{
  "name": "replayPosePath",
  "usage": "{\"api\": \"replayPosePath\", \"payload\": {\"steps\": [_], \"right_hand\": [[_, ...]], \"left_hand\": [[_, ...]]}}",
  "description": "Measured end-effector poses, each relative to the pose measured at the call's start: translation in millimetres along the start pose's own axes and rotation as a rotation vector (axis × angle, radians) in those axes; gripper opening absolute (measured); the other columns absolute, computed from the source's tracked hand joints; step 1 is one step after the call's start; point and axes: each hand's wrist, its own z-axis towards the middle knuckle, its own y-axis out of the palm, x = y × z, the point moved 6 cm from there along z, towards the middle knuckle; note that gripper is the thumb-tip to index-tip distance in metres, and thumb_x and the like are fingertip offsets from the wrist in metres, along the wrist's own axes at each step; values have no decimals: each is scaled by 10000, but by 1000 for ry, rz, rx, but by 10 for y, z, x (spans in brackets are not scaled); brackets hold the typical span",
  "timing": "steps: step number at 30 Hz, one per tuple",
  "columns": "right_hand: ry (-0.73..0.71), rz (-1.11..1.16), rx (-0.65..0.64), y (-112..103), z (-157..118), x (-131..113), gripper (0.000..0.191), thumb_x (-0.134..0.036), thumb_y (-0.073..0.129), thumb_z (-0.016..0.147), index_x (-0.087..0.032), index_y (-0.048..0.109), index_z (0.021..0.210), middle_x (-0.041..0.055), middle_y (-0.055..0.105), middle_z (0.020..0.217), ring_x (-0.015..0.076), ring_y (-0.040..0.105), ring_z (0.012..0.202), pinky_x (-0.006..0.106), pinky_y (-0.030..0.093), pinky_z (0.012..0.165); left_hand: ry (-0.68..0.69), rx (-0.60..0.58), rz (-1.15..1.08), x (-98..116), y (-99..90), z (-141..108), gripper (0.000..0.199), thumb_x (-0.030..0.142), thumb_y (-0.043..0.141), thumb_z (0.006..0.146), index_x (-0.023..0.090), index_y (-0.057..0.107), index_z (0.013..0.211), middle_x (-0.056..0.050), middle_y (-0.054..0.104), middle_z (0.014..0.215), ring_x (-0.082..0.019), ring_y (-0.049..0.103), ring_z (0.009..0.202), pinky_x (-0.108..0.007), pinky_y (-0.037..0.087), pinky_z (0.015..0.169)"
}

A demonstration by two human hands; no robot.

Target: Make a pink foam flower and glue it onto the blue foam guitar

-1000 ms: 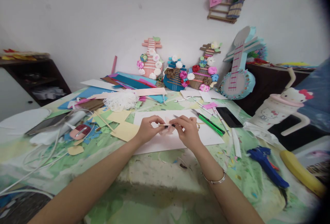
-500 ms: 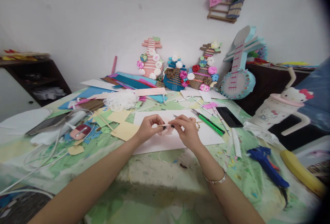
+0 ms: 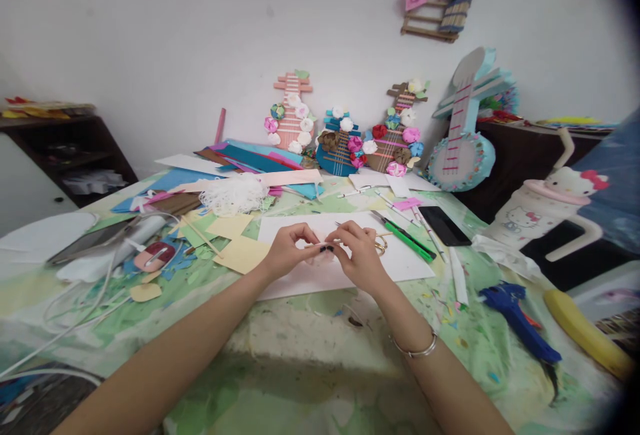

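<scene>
Over a white sheet (image 3: 295,285) my two hands meet, thumbs nearly touching. A pale pink piece of paper (image 3: 323,258) shows between them, with a thin wooden stick (image 3: 384,234) running across it and out past my right hand. My left hand (image 3: 293,248) pinches the paper from the left. Closed around the stick and the paper's right side is my right hand (image 3: 359,255); scissors with gold handles (image 3: 381,245) lie partly hidden behind it. How the paper wraps the stick is too small to tell.
Right of the sheet lie a green cutter (image 3: 410,241), a black phone (image 3: 444,225) and a blue glue gun (image 3: 520,321). Yellow paper (image 3: 240,254) and cables are at the left. Flower-decorated paper instruments (image 3: 337,148) stand against the wall; a cup (image 3: 533,211) stands at right.
The thumbs have come closer together and turned slightly downward at the pink paper. More of the scissors' gold handles shows.
</scene>
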Motion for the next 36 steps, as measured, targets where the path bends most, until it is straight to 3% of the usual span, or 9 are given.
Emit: {"api": "replayPosePath", "payload": {"steps": [7, 10, 13, 16, 21, 29, 36], "right_hand": [[17, -10, 7, 38, 2, 46, 189, -163, 489, 898, -240, 662, 903, 38, 573, 961, 165, 537, 882, 342, 239, 778], [33, 40, 30, 21, 9, 43, 202, -137, 487, 887, -228, 667, 879, 36, 575, 939, 160, 541, 853, 343, 245, 778], [56, 101, 54, -6, 13, 43, 205, -107, 497, 865, -217, 669, 852, 32, 569, 908, 162, 548, 849, 344, 259, 785], [65, 158, 70, -28, 17, 50, 193, -96, 520, 841, -213, 674, 835, 24, 558, 869, 170, 552, 858, 343, 278, 787], [61, 276, 101, -45, 28, 79, 191, -84, 550, 812, -214, 690, 817, 17, 543, 822, 161, 551, 803, 324, 335, 760], [34, 378, 90, -38, 32, 36, 194, -82, 565, 804, -226, 696, 804, 18, 537, 802, 164, 547, 790, 316, 390, 747], [-14, 320, 100, -48, 31, -14, 208, -43, 561, 794, -205, 690, 807, 18, 539, 807, 157, 547, 791, 322, 365, 752]], "left_hand": [[-17, -11, 3, 36, 5, 6, 228, 333, 762, 664, 141, 639, 650, -41, 652, 657, -152, 594, 654, -277, 454, 659], [-103, 15, -143, 6, -12, 23, 244, 377, 694, 718, 149, 617, 677, -20, 650, 641, -150, 613, 632, -270, 456, 646], [-251, 27, -358, -63, -8, 24, 222, 336, 670, 714, 167, 590, 832, -9, 673, 640, -172, 656, 640, -285, 466, 665], [-335, -55, -492, -94, 45, 11, 349, 237, 700, 658, 166, 567, 972, -13, 690, 646, -188, 672, 653, -291, 464, 671], [-383, -200, -582, -106, 128, -18, 485, 181, 766, 583, 150, 596, 1036, -47, 719, 768, -186, 660, 659, -259, 447, 605], [-292, -204, -507, -118, 148, 3, 294, 344, 785, 653, 117, 656, 789, -44, 692, 697, -147, 629, 617, -248, 442, 605], [-331, -155, -508, -148, 152, -2, 298, 352, 774, 671, 138, 593, 774, 8, 648, 600, -92, 564, 498, -201, 389, 525]]}}
